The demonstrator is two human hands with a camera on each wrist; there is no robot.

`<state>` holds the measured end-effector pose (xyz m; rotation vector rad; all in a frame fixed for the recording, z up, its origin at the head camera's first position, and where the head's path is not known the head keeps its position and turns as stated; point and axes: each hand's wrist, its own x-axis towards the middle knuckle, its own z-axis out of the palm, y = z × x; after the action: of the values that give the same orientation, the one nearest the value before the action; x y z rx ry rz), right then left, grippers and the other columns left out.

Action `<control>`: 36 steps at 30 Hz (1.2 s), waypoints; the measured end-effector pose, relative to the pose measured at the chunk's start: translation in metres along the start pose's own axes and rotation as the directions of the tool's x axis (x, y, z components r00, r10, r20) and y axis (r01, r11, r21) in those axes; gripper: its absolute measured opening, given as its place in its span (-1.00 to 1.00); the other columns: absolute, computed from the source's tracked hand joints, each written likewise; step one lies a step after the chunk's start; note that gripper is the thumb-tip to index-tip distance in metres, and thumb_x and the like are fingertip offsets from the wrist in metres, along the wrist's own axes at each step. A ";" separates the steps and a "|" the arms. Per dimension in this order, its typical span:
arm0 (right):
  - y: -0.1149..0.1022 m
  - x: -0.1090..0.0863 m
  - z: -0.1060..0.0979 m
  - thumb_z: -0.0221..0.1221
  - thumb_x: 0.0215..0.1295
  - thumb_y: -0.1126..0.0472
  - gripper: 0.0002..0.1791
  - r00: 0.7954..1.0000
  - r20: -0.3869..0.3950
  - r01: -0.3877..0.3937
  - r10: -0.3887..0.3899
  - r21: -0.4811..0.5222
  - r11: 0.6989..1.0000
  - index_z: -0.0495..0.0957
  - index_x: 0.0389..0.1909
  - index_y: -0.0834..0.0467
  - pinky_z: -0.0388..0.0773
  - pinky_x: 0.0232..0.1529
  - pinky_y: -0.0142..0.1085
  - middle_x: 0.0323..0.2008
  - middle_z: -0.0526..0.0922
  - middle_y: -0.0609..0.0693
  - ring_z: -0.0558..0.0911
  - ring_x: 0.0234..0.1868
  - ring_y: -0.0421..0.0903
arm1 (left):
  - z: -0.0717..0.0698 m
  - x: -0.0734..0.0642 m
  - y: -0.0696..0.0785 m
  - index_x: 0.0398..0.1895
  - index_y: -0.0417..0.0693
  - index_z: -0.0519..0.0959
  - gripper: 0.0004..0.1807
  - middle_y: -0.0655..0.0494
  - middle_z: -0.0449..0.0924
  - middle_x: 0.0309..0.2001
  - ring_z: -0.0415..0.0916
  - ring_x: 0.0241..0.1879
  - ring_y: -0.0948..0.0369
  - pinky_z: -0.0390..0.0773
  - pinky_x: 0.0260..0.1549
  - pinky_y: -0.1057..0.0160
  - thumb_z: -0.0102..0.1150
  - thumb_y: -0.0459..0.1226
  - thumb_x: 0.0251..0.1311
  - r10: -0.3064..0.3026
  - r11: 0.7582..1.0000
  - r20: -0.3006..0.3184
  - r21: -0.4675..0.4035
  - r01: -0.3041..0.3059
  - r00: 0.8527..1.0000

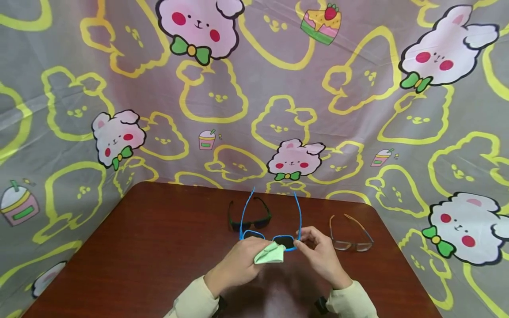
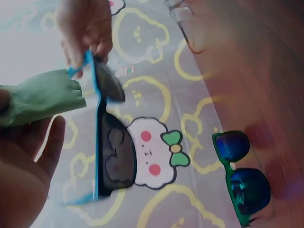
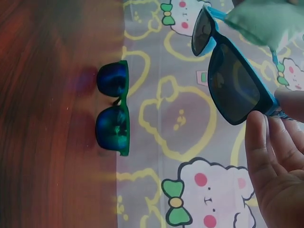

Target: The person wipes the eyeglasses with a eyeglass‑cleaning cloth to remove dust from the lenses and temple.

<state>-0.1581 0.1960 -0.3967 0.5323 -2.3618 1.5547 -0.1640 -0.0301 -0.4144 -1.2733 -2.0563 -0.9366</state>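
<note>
Blue-framed sunglasses (image 1: 283, 241) with dark lenses are held up above the table, their temples pointing away in the head view. My right hand (image 1: 322, 256) pinches them at one hinge corner; in the right wrist view its thumb and fingers lie on either side of that corner (image 3: 271, 107). A folded light-green cloth (image 1: 270, 255) is gripped in my left hand (image 1: 240, 261), close in front of the glasses. In the left wrist view the cloth (image 2: 47, 95) hangs beside the frame (image 2: 99, 142); I cannot tell whether they touch.
Green-framed sunglasses (image 1: 250, 224) with mirrored blue-green lenses lie on the brown table (image 1: 159, 238) behind the blue pair. Clear-lens glasses (image 1: 352, 246) with orange-brown temples lie at the right. A cartoon-printed curtain (image 1: 222, 101) surrounds the table's back and sides.
</note>
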 end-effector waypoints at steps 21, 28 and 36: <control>0.039 -0.003 -0.012 0.29 0.14 0.35 -0.81 0.999 -0.040 -0.035 0.035 0.008 0.999 0.54 -0.23 0.21 0.53 -0.37 -0.38 -0.46 0.60 0.00 0.58 -0.44 -0.18 | -0.042 -0.008 -0.022 -0.30 -0.22 0.62 -0.90 0.09 0.61 -0.45 0.49 -0.42 0.32 0.53 -0.38 0.34 0.19 -0.50 0.13 -0.472 0.880 -0.473 -0.197 0.433 0.744; 0.036 -0.003 -0.012 0.29 0.12 0.39 -0.82 0.998 -0.052 -0.015 0.018 0.055 0.998 0.54 -0.25 0.24 0.53 -0.40 -0.39 -0.49 0.60 0.00 0.58 -0.45 -0.19 | -0.037 -0.006 -0.028 -0.40 -0.10 0.65 -0.94 0.16 0.60 -0.49 0.48 -0.48 0.29 0.53 -0.44 0.28 0.25 -0.41 0.09 -0.550 0.826 -0.464 -0.176 0.536 0.694; 0.034 -0.003 -0.009 0.30 0.14 0.32 -0.83 0.999 -0.002 -0.033 0.033 0.064 0.997 0.54 -0.27 0.22 0.51 -0.42 -0.37 -0.46 0.60 0.01 0.57 -0.44 -0.19 | -0.021 -0.006 -0.028 -0.36 -0.01 0.68 -0.95 0.19 0.69 -0.34 0.59 -0.30 0.29 0.58 -0.27 0.20 0.29 -0.32 0.11 -0.635 0.766 -0.369 -0.185 0.616 0.679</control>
<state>-0.1702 0.2168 -0.4227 0.5062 -2.3364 1.6497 -0.1851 -0.0585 -0.4139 -0.2836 -2.1350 -1.4150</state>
